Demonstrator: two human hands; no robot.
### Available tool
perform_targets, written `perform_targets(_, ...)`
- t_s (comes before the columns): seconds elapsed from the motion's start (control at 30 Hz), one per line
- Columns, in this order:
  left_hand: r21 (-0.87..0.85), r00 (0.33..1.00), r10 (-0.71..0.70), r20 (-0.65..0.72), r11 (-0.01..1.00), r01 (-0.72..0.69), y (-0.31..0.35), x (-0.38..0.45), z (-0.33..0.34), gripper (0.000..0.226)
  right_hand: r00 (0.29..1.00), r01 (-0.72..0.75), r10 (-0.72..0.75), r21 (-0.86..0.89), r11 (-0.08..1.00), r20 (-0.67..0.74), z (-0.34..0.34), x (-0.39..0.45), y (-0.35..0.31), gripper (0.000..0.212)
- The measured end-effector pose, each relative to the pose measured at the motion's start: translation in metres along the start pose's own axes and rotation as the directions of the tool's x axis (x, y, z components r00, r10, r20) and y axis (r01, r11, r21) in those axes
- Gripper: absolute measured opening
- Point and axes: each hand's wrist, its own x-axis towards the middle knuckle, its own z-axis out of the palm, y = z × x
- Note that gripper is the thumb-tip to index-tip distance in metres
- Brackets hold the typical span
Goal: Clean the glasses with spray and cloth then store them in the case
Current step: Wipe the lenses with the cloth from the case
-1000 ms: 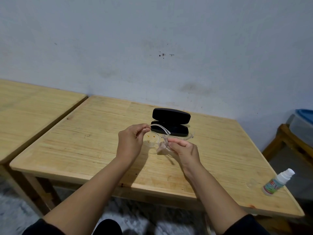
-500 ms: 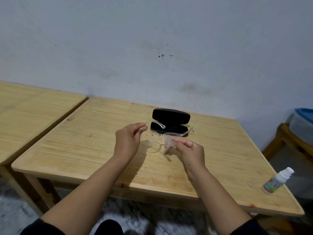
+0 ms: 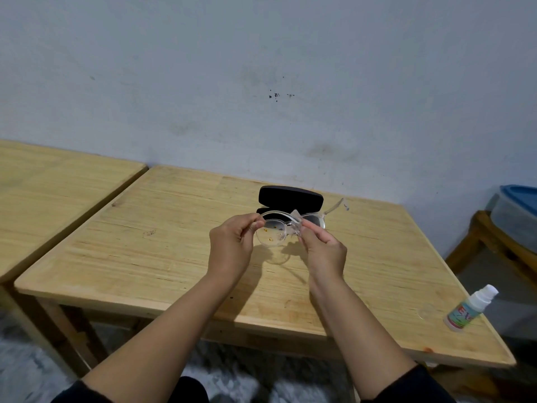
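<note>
Clear-framed glasses (image 3: pixel 273 237) are held up above the wooden table (image 3: pixel 162 257), in front of the open black case (image 3: pixel 290 196). My left hand (image 3: pixel 232 245) pinches the frame's left end. My right hand (image 3: pixel 324 251) pinches a small thin cloth (image 3: pixel 294 219) against the frame near the bridge. Yellowish specks show on the left lens. One temple arm sticks out to the right past the case. A small white spray bottle (image 3: pixel 470 308) lies on the table's near right corner, far from both hands.
A second wooden table (image 3: pixel 52 193) stands to the left with a narrow gap between. A wooden stand with a blue-lidded plastic box (image 3: pixel 520 210) is at the right. The grey wall is close behind the case.
Both hands have lifted the glasses and turned them, so the right temple arm now points out to the right. The right hand's cloth has moved up to the bridge.
</note>
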Motion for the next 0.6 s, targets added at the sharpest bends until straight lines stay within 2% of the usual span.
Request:
perform_targets(0.1,-0.004,1.0,-0.016,0.021,1.0,0.016,-0.002,0.004,-0.001,0.011,0.999,-0.009,0.011,-0.064,0.998,0.044,-0.005,0.001,-0.002,0.007)
perform_targets(0.2,0.006,0.999,-0.039,0.037,0.999,0.038,-0.004,0.009,-0.002,0.01,0.999,-0.003,0.0,-0.076,0.997,-0.034,-0.009,-0.001,-0.004,0.007)
perform_targets(0.3,0.025,0.998,-0.039,0.052,0.999,0.038,-0.006,0.01,-0.004,0.01,0.986,0.016,-0.007,0.054,0.998,-0.167,-0.011,-0.003,-0.004,0.007)
perform_targets(0.37,0.032,0.997,-0.026,0.073,0.999,0.024,-0.006,0.008,-0.004,0.01,0.98,0.029,0.0,0.141,0.99,-0.197,-0.009,-0.005,-0.006,0.011)
perform_targets(0.5,0.018,0.997,0.005,0.083,1.0,-0.006,-0.003,0.002,-0.002,0.01,0.985,-0.009,0.056,0.273,0.962,-0.163,-0.005,-0.004,-0.01,0.015)
perform_targets(0.6,0.02,0.997,0.023,0.068,1.0,-0.024,-0.003,0.002,-0.002,0.01,0.993,0.016,0.015,0.266,0.964,-0.115,-0.005,-0.003,-0.012,0.019)
